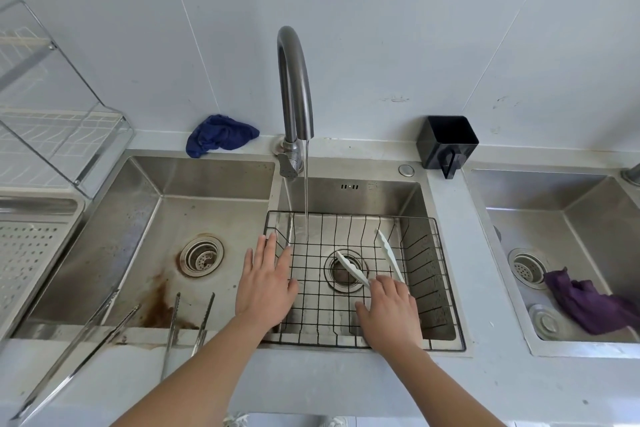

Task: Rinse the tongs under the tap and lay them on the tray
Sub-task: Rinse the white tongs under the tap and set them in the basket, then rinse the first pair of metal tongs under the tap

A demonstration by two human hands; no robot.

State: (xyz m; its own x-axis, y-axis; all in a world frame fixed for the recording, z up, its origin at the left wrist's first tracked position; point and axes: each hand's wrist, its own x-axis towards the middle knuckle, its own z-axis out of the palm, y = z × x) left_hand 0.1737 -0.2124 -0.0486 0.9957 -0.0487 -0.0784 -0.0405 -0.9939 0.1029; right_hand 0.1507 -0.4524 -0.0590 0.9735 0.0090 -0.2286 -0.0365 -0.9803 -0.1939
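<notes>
White tongs [350, 269] in the wire basket [423, 274] — fingers of the right hand [389, 310] rest on them, left hand [265, 282] spread flat.

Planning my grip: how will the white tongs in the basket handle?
The white tongs look like thin plastic, so probably light. Their arms splay apart, so likely springy. The water runs close by, so they may be slippery.

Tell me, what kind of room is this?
It looks like a kitchen, at the washing-up spot. There are steel sinks set side by side in the counter, a tap running water, and a dish rack on the left.
</notes>
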